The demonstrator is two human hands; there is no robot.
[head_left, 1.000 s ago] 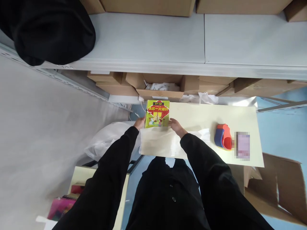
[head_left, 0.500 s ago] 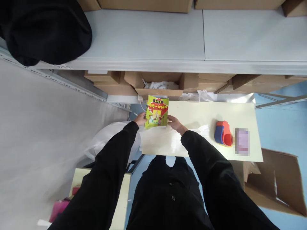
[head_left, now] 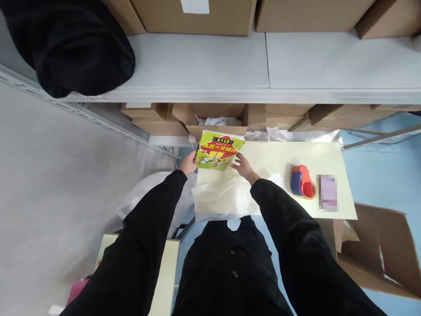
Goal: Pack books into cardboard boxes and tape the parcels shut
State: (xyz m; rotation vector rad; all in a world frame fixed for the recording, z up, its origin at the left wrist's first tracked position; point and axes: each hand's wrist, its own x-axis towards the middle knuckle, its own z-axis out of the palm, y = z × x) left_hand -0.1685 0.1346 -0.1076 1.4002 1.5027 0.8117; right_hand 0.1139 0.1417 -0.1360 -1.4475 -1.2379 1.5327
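A green picture book (head_left: 217, 151) with a red and yellow cover is held up over the far left part of the cream table (head_left: 279, 153). My left hand (head_left: 189, 163) grips its left edge, the thumb at the cover's side. At the book's lower right edge is my right hand (head_left: 243, 166), fingers spread and apart from the cover or barely at its edge. The book is tilted, its right side raised. Below it, a thin white sheet (head_left: 226, 193) lies wrinkled on the table's front part.
On the table's right stand a red and blue tape dispenser (head_left: 302, 182) and a blurred purple item (head_left: 328, 193). Cardboard boxes (head_left: 215, 131) line the lower shelf behind. A grey shelf (head_left: 197, 61) crosses overhead, bearing a black cloth item (head_left: 88, 48). An open carton (head_left: 378, 245) sits at lower right.
The book has tilted, its right side turning up and away. My right hand has loosened from its right edge with fingers spreading, while my left hand keeps its hold. The camera view has shifted slightly.
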